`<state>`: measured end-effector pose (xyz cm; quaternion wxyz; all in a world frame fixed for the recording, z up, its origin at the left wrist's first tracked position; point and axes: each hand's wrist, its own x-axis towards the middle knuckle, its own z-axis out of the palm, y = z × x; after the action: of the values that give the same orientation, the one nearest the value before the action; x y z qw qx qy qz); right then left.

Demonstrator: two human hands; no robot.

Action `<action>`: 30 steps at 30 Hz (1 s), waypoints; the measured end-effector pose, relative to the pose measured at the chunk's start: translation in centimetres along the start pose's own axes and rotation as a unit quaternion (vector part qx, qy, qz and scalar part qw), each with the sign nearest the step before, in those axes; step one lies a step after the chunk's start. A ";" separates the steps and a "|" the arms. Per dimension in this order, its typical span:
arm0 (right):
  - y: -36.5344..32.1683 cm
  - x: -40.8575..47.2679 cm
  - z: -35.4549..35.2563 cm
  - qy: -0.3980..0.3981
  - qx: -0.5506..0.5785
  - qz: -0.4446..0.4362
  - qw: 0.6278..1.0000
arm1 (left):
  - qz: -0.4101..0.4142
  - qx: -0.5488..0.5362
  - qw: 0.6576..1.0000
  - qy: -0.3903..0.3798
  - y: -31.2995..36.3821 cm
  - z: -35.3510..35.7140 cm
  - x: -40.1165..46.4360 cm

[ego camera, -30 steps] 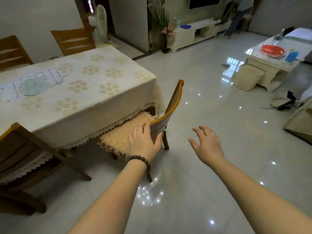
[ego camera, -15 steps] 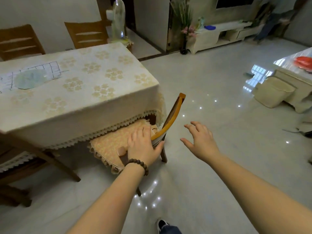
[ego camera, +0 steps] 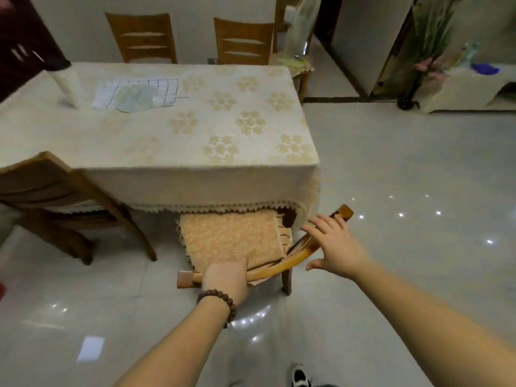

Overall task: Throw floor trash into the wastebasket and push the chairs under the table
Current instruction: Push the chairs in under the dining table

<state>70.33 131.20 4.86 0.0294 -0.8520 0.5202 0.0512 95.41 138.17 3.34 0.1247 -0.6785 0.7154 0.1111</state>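
Observation:
A wooden chair (ego camera: 290, 259) with an orange patterned cushion (ego camera: 231, 237) stands at the near side of the dining table (ego camera: 173, 152), its seat partly under the lace-edged cloth. My left hand (ego camera: 226, 277), a bead bracelet on its wrist, grips the left part of the curved backrest top. My right hand (ego camera: 335, 247) lies with spread fingers on the right part of the same rail, near its end. No floor trash or wastebasket shows in the view.
Another wooden chair (ego camera: 55, 196) stands pulled out at the table's left. Two more chairs (ego camera: 145, 37) (ego camera: 243, 40) are at the far side. A round fan on a checked cloth (ego camera: 136, 93) lies on the table. A vase with flowers (ego camera: 413, 88) and a white cabinet (ego camera: 469, 90) are far right. My shoe (ego camera: 301, 377) is below.
I have stepped round behind the chair and now face the table. My right hand has come onto the backrest. The seat has gone further under the cloth.

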 end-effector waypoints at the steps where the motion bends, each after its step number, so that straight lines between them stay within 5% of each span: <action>1: 0.6 0.7 0.0 -0.013 -0.020 -0.026 0.999 | -0.008 0.008 1.000 -0.005 0.1 -0.2 0.0; 10: 1.9 3.9 0.1 -0.068 -0.124 -0.212 0.967 | -0.057 0.067 0.994 -0.060 1.2 -1.2 -0.1; 20: 1.4 6.1 0.0 -0.066 -0.125 -0.230 0.963 | -0.037 0.103 0.992 -0.061 -1.9 -1.9 1.7; 30: -5.6 11.3 -1.8 -0.032 -0.126 -0.188 0.973 | 0.026 0.148 0.987 -0.049 -12.2 -4.9 5.4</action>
<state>80.53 123.63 5.30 -0.0521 -0.9294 0.3387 0.1374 107.22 130.77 6.35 0.2556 -0.6273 0.7346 0.0397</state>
